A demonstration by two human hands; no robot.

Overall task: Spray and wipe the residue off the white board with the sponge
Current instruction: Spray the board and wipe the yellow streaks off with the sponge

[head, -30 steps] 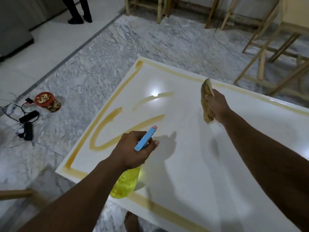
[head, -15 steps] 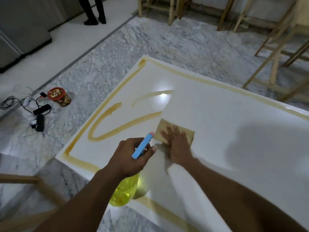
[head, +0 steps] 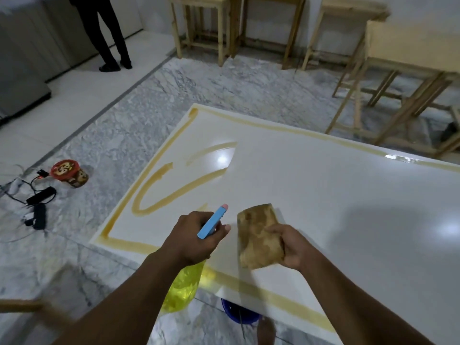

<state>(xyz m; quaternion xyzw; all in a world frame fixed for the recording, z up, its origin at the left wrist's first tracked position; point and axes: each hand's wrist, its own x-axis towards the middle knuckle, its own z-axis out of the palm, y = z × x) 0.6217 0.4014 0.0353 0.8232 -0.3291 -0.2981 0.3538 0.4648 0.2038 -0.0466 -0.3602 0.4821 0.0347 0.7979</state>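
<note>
The white board point(head: 323, 195) lies flat in front of me, with brownish-yellow residue point(head: 159, 192) in a curved streak at its left part and in a band round its edges. My left hand point(head: 196, 235) grips a spray bottle point(head: 184, 287) with a yellow body and a blue nozzle, held over the board's near edge. My right hand point(head: 291, 245) holds the stained brown sponge point(head: 258, 237) up off the board, beside the nozzle.
A red-lidded jar point(head: 69, 173) and black cables with adapters point(head: 37, 207) lie on the marble floor at the left. Wooden stools and frames point(head: 373, 83) stand behind the board. A person's legs point(head: 107, 33) are at the far left. A blue bucket point(head: 239, 312) sits under the near edge.
My right hand swept the sponge from the far middle of the board down towards me, pressed it flat, and now has lifted it off the surface. The left hand kept hold of the bottle.
</note>
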